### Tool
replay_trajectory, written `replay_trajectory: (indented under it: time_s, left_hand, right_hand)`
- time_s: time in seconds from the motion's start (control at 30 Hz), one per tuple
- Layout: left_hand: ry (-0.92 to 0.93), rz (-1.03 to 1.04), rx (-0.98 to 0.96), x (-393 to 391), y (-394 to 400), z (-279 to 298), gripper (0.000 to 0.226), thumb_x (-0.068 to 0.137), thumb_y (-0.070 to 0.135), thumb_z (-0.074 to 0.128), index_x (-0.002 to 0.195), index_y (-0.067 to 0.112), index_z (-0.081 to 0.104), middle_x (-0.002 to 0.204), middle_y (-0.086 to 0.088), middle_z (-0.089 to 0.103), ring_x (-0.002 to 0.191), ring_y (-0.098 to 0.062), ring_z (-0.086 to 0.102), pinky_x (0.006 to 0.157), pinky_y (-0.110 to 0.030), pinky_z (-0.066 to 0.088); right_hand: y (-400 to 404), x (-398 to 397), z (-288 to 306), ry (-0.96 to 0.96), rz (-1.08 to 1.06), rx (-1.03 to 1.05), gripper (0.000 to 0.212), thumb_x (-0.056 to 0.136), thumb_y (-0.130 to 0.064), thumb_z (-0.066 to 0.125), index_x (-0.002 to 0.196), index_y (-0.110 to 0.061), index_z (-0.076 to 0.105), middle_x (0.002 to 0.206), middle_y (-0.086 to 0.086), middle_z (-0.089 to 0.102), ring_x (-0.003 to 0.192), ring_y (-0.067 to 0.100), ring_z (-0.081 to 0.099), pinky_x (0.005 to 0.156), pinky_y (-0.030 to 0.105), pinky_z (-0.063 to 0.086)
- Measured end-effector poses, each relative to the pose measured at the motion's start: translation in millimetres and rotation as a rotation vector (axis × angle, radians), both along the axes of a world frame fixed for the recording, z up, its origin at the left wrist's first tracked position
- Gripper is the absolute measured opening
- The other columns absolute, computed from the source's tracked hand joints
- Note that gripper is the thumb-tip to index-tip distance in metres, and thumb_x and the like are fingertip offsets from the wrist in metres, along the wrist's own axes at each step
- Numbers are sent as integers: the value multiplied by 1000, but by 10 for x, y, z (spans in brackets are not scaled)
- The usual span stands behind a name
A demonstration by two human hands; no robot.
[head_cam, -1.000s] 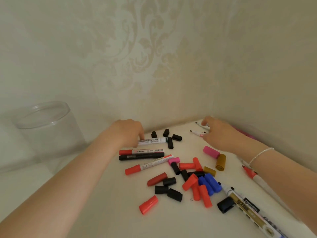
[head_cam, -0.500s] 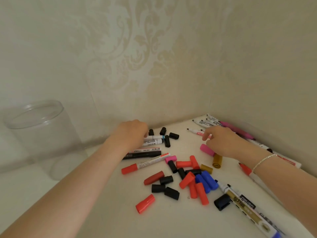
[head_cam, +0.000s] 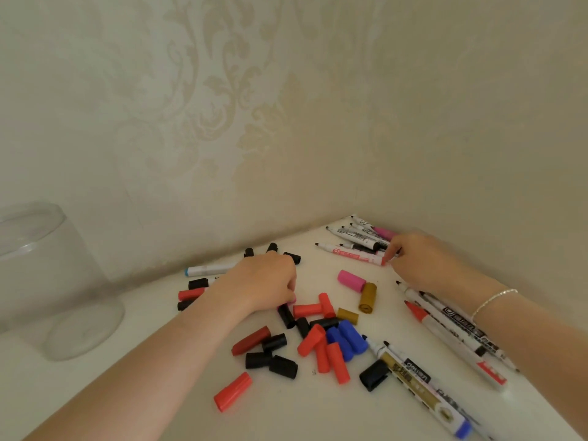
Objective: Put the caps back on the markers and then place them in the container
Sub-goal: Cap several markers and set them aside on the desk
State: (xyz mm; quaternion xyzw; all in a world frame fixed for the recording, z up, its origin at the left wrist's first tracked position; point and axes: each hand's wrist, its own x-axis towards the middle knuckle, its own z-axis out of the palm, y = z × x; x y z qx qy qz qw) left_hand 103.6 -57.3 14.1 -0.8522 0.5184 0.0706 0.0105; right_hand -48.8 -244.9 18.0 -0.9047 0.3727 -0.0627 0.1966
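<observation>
Left hand (head_cam: 265,281) is down on the white tabletop (head_cam: 159,393), fingers curled onto a small pink cap (head_cam: 291,300) at the near edge of the loose cap pile; only a sliver of the cap shows under the fingertips. Its wrist covers the middle of a row of capped markers: light-blue-capped white marker (head_cam: 206,269), then black, red and black caps sticking out to the left.

Right hand (head_cam: 423,262) is by the corner of the walls, fingers pinching the near end of an uncapped white marker with red print (head_cam: 350,253), which lies flat with its black tip pointing left. Thin silver bracelet (head_cam: 493,301) on that wrist.

Behind that marker, a bunch of uncapped markers (head_cam: 362,234) sits in the corner. More uncapped ones lie on the right, including a red-tipped white marker (head_cam: 451,340) and a gold-and-white marker with a blue end (head_cam: 420,386).

Loose caps between the hands: large pink cap (head_cam: 351,280) touching a gold cap (head_cam: 368,297), plus red, black and blue ones in a heap; lone red cap (head_cam: 233,391) nearest the camera.

Clear round plastic container (head_cam: 47,281) stands upright far left against the wall, well apart from the markers.
</observation>
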Motion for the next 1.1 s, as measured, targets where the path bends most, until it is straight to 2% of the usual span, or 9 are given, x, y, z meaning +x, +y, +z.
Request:
replay_trajectory:
  time_s: [0.13,0.27,0.33,0.5,0.7,0.87,0.93,1.03,1.1]
  left_hand:
    - [-50,8,0,8,-102,-20,20,86,26,60,92,12,72,93,-2,70,85,-16,64,73,-34,54]
    - [-30,-10,-97,28,-234,-22,19,89,28,58,102,20,68,105,6,63,97,-13,59,79,-28,47]
    - [82,21,-199,47,-318,7,18,89,28,61,103,19,67,105,5,65,100,-14,60,86,-30,48]
    - [416,133,-478,85,-476,144,6,87,23,66,91,19,65,83,2,71,80,-15,66,72,-26,49]
    - [557,146,-585,106,-618,243,5,84,25,69,88,22,69,78,4,72,82,-11,66,80,-26,46]
    - [558,166,-618,102,-703,246,8,84,22,71,91,19,70,80,4,72,79,-7,65,68,-19,42]
    - [528,185,-598,116,-695,213,7,81,20,73,87,20,69,79,5,72,79,-9,66,69,-21,45]
    - [493,164,-419,119,-647,142,8,79,17,75,82,18,68,77,1,74,72,-10,66,68,-25,49]
    - [436,134,-284,103,-609,83,8,78,15,75,82,17,69,76,3,73,73,-10,65,65,-22,48]
  right_hand:
    - [-124,-74,62,-60,-36,2,26,86,-4,45,97,-16,66,108,11,65,92,26,61,81,33,52]
    - [-224,-175,111,-83,-58,7,24,86,-3,47,97,-13,66,106,13,65,86,27,61,76,32,53]
    - [-249,-192,93,-91,-58,12,24,86,-3,48,99,-13,67,105,12,65,85,24,60,74,29,51]
    - [-300,-121,58,-104,-39,10,28,84,0,50,99,-13,70,105,12,68,94,26,63,82,30,51]
    - [-353,44,68,-107,4,-26,31,85,1,50,99,-13,72,107,12,68,96,26,63,84,30,51]
    - [-286,291,-24,1,175,-69,36,86,-6,55,118,-19,65,116,8,62,92,19,57,74,26,45]
    - [-244,373,-91,33,233,-113,36,89,-8,53,121,-19,62,122,9,57,98,22,56,78,28,46]
    - [-198,469,-183,107,275,-243,34,92,-11,49,124,-14,59,134,11,47,119,26,49,92,33,44]
    - [-202,530,-241,137,263,-283,33,93,-15,47,125,-12,55,138,10,42,124,26,45,94,33,41]
